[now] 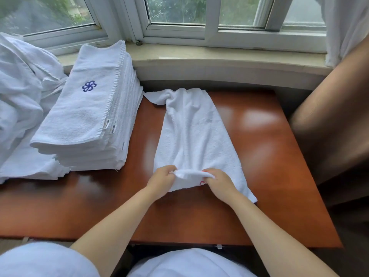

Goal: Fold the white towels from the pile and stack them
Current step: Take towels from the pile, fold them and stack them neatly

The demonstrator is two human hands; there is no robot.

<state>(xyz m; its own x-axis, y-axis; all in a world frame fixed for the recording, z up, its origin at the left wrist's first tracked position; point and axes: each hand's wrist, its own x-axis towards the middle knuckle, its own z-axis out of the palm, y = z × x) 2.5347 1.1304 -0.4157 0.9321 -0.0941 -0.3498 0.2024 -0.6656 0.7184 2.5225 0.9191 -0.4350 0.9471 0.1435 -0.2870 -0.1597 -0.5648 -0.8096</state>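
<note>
A white towel (191, 128) lies lengthwise on the reddish wooden table (269, 156), its far end bunched near the window side. My left hand (161, 179) and my right hand (218, 181) each grip the towel's near edge, lifted slightly off the table, with a small red mark showing beside the right fingers. To the left stands a tall stack of folded white towels (89, 108), the top one bearing a blue embroidered logo. Further left a pile of unfolded white towels (20, 86) lies crumpled.
A window sill (219, 56) and window frame run along the far side of the table. A brown curtain or chair back (329, 116) rises at the right. White cloth covers my lap (179, 264) below the table's near edge.
</note>
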